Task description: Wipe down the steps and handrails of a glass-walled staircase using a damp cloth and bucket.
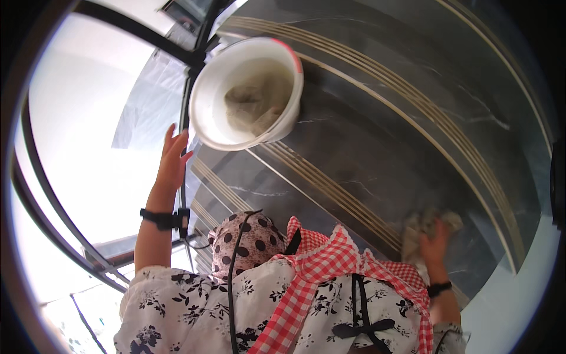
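My right hand point(433, 245) presses a bunched greyish-beige cloth point(413, 236) against a dark marble-look stair tread point(336, 186) at the lower right; hand and cloth are slightly blurred. On the left, my left hand point(173, 157) is raised with its fingers apart, holding nothing. It is beside the black metal railing post point(187, 101); whether it touches the post I cannot tell. Just above and to the right of that hand, a white plastic bucket point(208, 119) stands on the stairs. Inside is murky water point(261, 97), and something cloth-like seems to lie in it.
Steps with gold-coloured grooved strips point(376, 66) climb away and drop to the lower left. Black railing bars point(137, 35) line the left side, with bright space beyond. A pale wall point(508, 283) borders the right. My knee in dotted fabric point(247, 243) is close below the bucket.
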Motion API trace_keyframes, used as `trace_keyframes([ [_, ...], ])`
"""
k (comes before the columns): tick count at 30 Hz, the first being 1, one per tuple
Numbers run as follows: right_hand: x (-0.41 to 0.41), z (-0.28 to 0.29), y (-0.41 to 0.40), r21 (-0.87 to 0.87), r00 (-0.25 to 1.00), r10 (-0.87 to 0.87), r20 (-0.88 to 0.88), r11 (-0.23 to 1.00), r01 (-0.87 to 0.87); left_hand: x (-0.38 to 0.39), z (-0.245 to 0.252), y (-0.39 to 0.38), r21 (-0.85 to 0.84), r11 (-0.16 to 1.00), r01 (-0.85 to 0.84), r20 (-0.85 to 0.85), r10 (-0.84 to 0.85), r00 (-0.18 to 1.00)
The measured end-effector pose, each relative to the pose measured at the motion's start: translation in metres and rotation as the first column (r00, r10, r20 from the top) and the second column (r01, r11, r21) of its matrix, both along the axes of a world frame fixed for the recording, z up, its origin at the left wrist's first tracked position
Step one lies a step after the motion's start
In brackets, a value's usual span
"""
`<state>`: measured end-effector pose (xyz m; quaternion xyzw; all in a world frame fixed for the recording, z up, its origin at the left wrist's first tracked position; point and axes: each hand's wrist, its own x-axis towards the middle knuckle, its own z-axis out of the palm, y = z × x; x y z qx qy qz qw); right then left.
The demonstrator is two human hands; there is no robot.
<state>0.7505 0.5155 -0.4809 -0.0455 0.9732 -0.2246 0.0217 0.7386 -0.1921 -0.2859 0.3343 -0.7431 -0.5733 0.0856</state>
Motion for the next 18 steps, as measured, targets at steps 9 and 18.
trace_keyframes([
  [9,-0.242,0.110,-0.312,-0.100,0.808,0.584,0.078,0.811,-0.576,-0.078,-0.038,-0.009,0.324,0.942,0.088,0.040,-0.107,0.993],
  [18,-0.323,0.136,-0.373,-0.727,0.589,0.506,0.631,0.650,0.221,-0.095,-0.066,0.047,0.264,0.960,-0.096,-0.030,0.108,0.994],
])
